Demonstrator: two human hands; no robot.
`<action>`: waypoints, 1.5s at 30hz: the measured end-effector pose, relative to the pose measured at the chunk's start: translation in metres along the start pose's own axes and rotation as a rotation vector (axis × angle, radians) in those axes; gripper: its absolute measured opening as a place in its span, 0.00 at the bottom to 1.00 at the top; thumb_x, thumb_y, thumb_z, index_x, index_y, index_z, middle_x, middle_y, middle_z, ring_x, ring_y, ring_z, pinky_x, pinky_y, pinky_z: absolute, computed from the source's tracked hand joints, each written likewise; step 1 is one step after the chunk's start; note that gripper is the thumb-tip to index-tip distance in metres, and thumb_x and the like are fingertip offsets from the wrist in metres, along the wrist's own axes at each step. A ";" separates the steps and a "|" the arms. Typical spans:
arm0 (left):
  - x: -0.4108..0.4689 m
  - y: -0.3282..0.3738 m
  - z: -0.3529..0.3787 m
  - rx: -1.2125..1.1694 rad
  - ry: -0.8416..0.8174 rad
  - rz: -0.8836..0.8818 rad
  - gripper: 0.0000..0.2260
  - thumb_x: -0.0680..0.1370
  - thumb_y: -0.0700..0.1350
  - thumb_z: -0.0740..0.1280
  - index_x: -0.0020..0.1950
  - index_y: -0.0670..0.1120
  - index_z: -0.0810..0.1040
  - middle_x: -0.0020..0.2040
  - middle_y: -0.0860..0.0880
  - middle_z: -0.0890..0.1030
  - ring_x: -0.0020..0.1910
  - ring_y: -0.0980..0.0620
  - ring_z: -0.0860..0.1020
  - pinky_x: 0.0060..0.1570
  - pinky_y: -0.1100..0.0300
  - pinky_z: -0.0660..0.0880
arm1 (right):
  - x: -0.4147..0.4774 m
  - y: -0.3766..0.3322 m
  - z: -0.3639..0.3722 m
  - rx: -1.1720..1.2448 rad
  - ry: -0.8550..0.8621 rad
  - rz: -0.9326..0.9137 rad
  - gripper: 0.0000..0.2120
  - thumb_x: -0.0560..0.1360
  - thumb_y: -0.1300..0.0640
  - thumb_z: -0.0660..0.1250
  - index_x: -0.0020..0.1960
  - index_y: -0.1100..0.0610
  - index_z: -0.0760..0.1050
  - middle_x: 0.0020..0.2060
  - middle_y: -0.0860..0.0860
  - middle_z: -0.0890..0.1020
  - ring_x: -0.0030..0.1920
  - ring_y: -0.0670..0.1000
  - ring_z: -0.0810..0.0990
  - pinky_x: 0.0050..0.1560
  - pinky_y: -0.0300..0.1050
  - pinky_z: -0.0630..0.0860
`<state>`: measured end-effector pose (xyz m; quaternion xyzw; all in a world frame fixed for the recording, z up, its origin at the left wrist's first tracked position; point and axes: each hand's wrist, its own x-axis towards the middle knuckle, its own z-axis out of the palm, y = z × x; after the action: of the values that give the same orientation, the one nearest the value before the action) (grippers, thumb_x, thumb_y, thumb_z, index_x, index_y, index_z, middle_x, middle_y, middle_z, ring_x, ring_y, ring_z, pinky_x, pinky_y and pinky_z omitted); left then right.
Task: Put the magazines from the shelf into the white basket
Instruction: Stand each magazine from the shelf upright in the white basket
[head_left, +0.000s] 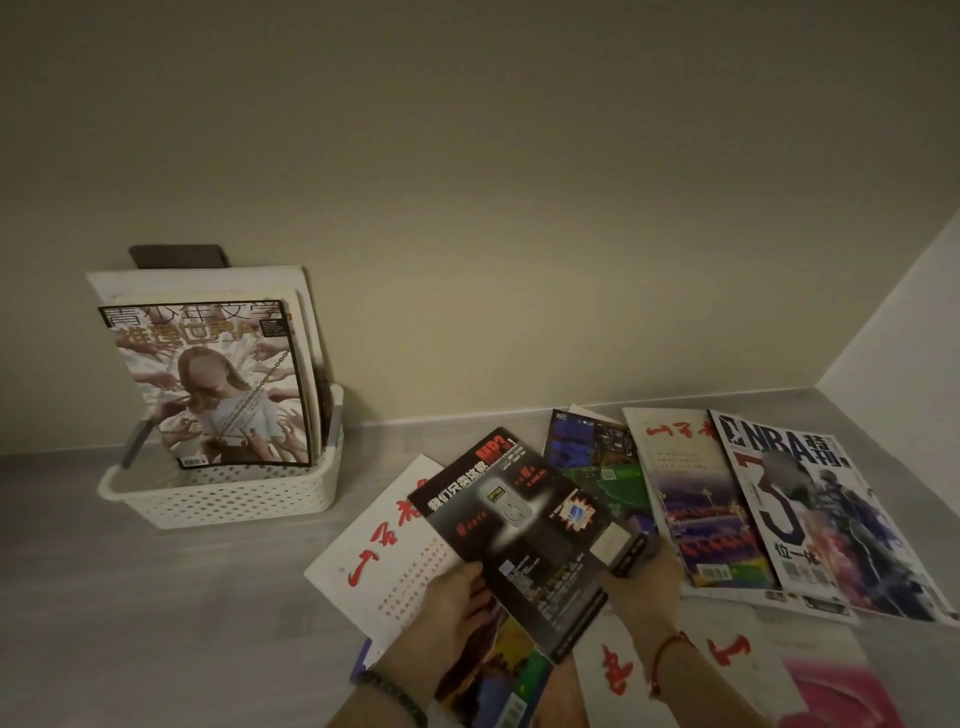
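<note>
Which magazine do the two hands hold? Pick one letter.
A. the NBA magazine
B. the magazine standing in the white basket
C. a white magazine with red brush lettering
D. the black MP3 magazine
D: the left hand and the right hand grip opposite sides of the black MP3 magazine, while the NBA magazine lies flat to the right, untouched.

left hand (452, 618): fingers hidden under gripped black magazine (524, 530) | pink magazine (831, 686), right of grip: cut by bottom edge
</note>
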<state>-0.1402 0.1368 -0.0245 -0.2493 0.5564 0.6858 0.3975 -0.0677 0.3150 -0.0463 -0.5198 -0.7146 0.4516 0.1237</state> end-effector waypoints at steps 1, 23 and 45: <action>-0.001 0.000 0.003 0.025 0.005 0.007 0.04 0.76 0.38 0.62 0.50 0.38 0.72 0.43 0.43 0.76 0.43 0.47 0.74 0.42 0.56 0.71 | 0.003 -0.001 0.002 0.076 -0.001 0.076 0.36 0.61 0.66 0.76 0.64 0.65 0.64 0.60 0.64 0.74 0.61 0.64 0.73 0.60 0.61 0.73; -0.050 0.089 -0.076 -0.073 -0.281 0.440 0.15 0.76 0.35 0.61 0.63 0.36 0.71 0.54 0.35 0.79 0.47 0.39 0.79 0.49 0.47 0.77 | -0.111 -0.042 0.038 -0.195 -0.448 -1.166 0.20 0.65 0.59 0.75 0.55 0.45 0.79 0.62 0.41 0.72 0.60 0.42 0.75 0.61 0.35 0.71; -0.048 0.281 -0.242 0.268 0.096 1.053 0.10 0.77 0.39 0.61 0.40 0.48 0.78 0.36 0.52 0.83 0.37 0.54 0.79 0.42 0.58 0.77 | -0.146 -0.286 0.178 0.377 -0.441 -0.613 0.06 0.74 0.64 0.65 0.44 0.67 0.76 0.40 0.63 0.83 0.38 0.55 0.79 0.41 0.48 0.77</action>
<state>-0.3691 -0.1265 0.1095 0.0848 0.7060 0.7031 0.0026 -0.3005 0.0837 0.1174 -0.1423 -0.7503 0.6172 0.1893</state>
